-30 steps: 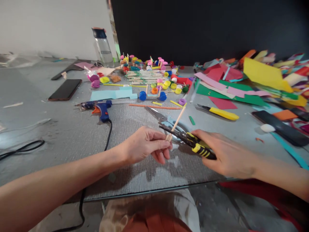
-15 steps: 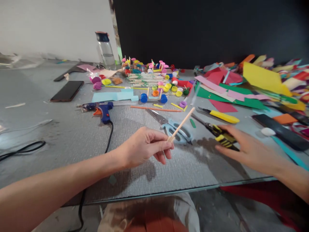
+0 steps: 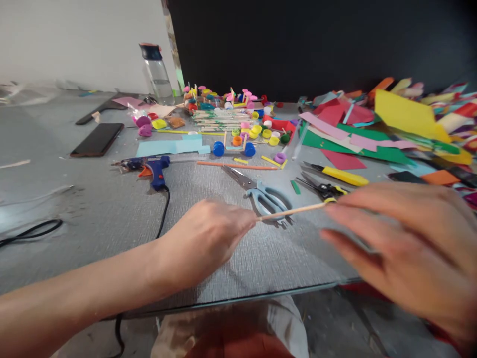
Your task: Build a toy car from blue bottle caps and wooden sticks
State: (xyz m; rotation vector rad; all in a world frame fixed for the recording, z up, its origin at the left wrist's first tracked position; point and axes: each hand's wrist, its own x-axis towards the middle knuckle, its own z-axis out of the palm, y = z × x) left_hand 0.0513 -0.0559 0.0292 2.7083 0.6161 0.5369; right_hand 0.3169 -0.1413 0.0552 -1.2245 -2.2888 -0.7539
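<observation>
Holding wooden stick (image 3: 292, 212) | left fingers (image 3: 242, 220) clamped on it | right fingers (image 3: 354, 221) blurred, cannot tell | glue-gun label (image 3: 159, 158) illegible

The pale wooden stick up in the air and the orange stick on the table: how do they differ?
The pale wooden stick is bare wood-coloured, while the orange stick is orange all over its visible length. The wooden stick is held off the table by the left hand; the orange stick lies on it. In the picture, the wooden stick rises toward the right, while the orange stick dips slightly. Both are thin and straight.
</observation>
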